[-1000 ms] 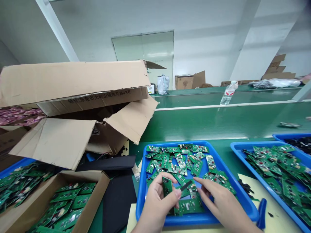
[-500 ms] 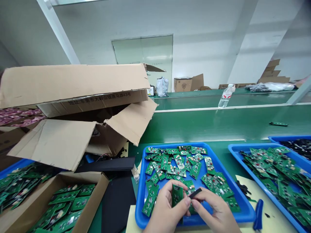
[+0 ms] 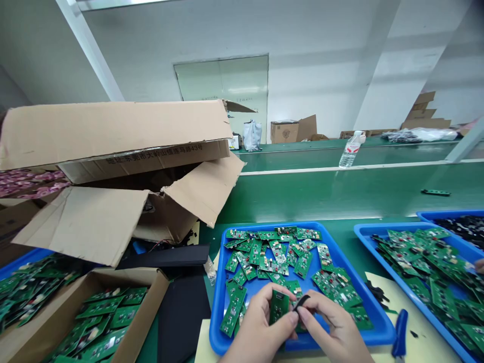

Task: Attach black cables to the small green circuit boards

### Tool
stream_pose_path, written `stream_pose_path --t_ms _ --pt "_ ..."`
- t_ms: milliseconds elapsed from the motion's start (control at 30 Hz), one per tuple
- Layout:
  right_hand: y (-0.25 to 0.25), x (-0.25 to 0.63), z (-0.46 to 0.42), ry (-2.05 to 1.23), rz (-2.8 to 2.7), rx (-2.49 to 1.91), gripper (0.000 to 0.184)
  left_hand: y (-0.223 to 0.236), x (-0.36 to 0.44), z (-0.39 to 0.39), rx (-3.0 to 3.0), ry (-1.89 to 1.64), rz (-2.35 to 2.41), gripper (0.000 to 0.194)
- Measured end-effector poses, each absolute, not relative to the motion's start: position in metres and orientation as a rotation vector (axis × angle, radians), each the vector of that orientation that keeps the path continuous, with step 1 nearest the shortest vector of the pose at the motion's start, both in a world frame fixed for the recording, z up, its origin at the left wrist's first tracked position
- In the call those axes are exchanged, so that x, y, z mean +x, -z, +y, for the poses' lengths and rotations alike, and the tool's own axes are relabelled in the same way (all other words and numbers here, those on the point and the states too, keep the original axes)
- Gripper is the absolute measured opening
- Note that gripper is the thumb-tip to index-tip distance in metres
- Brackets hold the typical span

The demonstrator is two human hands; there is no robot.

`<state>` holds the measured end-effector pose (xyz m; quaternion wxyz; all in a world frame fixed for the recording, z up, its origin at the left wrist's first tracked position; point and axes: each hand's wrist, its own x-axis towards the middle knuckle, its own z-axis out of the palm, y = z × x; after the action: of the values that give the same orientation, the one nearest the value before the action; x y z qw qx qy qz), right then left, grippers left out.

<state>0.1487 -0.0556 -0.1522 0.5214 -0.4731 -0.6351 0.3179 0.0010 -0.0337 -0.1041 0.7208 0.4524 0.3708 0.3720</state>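
My left hand (image 3: 260,330) pinches a small green circuit board (image 3: 278,305) upright over the near edge of a blue tray (image 3: 378,322). My right hand (image 3: 335,330) is closed on a small black strip (image 3: 301,302), pressing it against the board's right side. Both hands meet just above the tray's front rim. The tray holds several loose green boards (image 3: 280,252).
An open cardboard box (image 3: 113,151) lies on its side at left; a smaller box of green boards (image 3: 106,322) sits in front of it. Black foam sheets (image 3: 181,312) lie between. A second blue tray (image 3: 368,234) of boards stands right, blue cutters (image 3: 400,327) beside it. A water bottle (image 3: 350,149) stands on the far conveyor.
My hands drew together toward me, and the black strip in my right hand moved from apart onto the board. The view tilted slightly down.
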Motion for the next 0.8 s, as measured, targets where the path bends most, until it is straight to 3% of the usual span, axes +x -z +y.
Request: stream_pose_path --t_ms 367,633,800 --pt "0.144 0.166 -0.057 -0.815 -1.373 -1.171 0.022 0.093 -0.004 -0.025 0.919 -0.778 0.891 0.035" --pt "0.120 0.173 -0.052 -0.872 -1.895 -1.048 0.022 0.098 -0.007 -0.026 0.938 -0.631 0.861 0.062" --pt "0.122 0.168 -0.053 -0.598 -2.135 -1.090 0.018 0.097 -0.001 -0.027 1.047 -0.593 0.834 0.059"
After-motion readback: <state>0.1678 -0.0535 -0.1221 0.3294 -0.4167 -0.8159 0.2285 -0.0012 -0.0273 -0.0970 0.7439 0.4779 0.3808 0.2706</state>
